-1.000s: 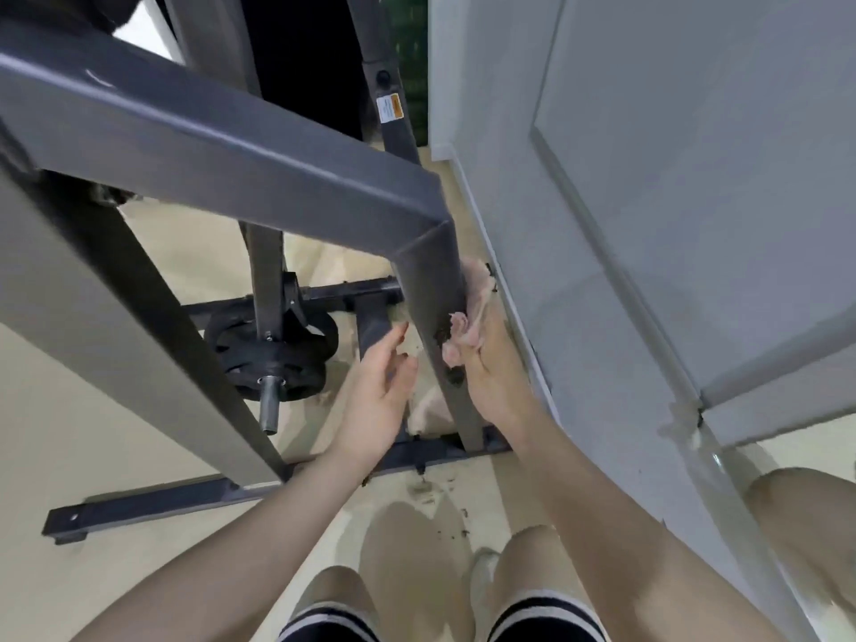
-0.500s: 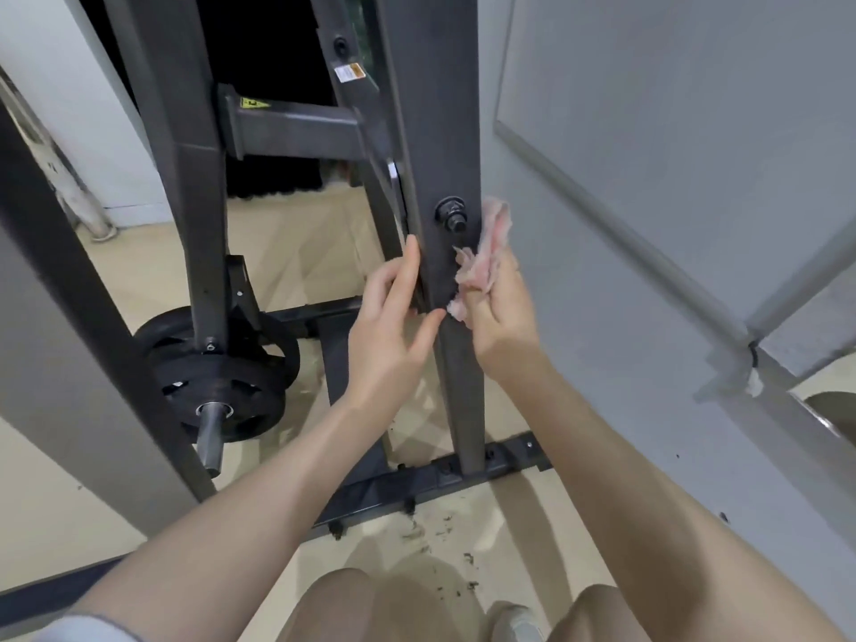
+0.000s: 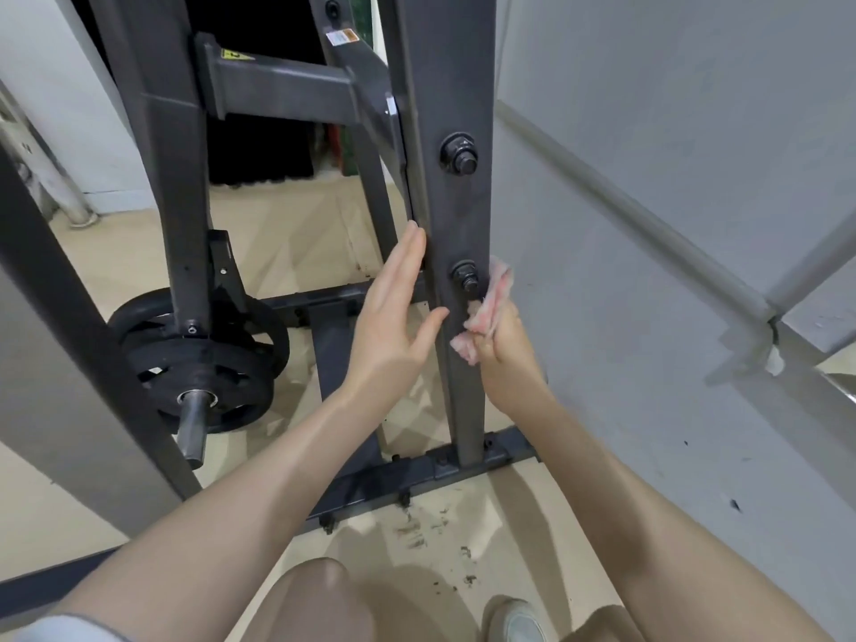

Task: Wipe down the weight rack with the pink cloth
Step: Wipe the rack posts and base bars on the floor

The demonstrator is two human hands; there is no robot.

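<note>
Because the upright post (image 3: 456, 215) needs steadying, the left hand (image 3: 393, 322) lies flat vs. its near-left edge, fingers straight & together, thumb touching the front. Just across the post, the right hand (image 3: 502, 345) grips the bunched pink cloth (image 3: 491, 303) on the far edge — right below the lower bolt (image 3: 465, 275), prob. to scrub round it. Weight plates (image 3: 204, 359) sit well left of both hands.

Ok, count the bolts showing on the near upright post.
2. Upper bolt sits high on the post; lower bolt beside the pink cloth. Others may be hidden.
</note>
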